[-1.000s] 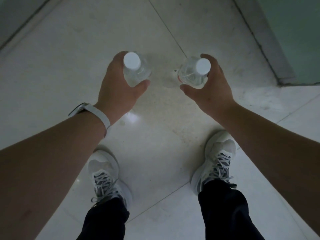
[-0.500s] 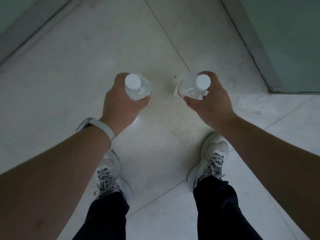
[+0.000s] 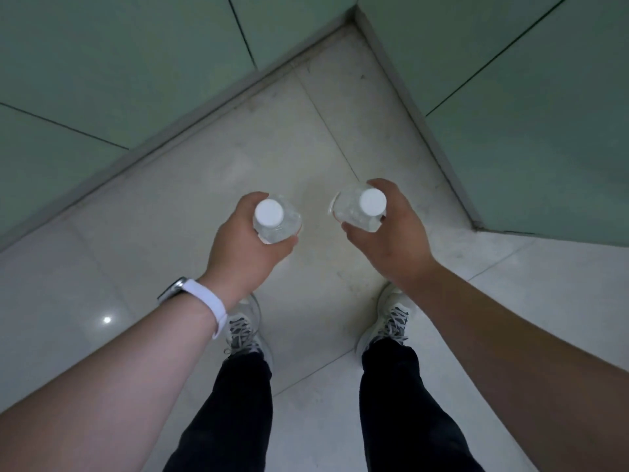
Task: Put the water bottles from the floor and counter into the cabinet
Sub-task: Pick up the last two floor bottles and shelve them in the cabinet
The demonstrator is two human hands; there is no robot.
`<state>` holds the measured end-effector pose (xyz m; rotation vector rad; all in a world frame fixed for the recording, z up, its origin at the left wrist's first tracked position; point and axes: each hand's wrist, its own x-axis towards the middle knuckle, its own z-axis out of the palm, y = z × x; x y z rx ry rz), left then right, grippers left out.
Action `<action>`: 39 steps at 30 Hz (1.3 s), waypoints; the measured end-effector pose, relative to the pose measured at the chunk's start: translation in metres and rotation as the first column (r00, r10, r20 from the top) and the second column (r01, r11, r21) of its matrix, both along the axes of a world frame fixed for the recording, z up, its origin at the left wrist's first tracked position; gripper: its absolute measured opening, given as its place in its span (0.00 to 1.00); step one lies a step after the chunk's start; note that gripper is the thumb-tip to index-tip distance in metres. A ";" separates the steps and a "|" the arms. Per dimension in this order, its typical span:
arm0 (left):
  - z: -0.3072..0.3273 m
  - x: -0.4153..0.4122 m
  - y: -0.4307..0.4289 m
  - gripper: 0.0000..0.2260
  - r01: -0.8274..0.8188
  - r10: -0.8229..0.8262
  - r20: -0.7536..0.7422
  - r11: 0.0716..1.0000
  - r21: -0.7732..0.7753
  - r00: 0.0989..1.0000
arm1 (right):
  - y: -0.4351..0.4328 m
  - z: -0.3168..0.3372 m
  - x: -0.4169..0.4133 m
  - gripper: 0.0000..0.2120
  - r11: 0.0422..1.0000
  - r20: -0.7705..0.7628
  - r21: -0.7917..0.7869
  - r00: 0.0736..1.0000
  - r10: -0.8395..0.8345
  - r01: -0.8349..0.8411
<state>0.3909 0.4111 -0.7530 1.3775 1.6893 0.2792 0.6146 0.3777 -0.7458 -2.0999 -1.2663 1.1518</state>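
- My left hand (image 3: 243, 248) grips one water bottle (image 3: 276, 220), my right hand (image 3: 391, 235) the other bottle (image 3: 357, 210), both upright above the floor (image 3: 153, 240).
- Carrying step, I judge; next I need the cabinet, not in view.

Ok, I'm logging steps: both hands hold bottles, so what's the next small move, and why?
Probably carry both toward the green panelled fronts ahead: the left hand grips one clear plastic white-capped water bottle, the right hand a second bottle, both upright off the floor, and no door shows open.
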 end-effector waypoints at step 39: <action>0.567 -0.039 -0.034 0.26 -0.266 0.113 0.301 0.802 0.535 0.947 | -0.004 0.568 -0.049 0.27 0.865 -0.198 0.501 0.972 0.128 -0.012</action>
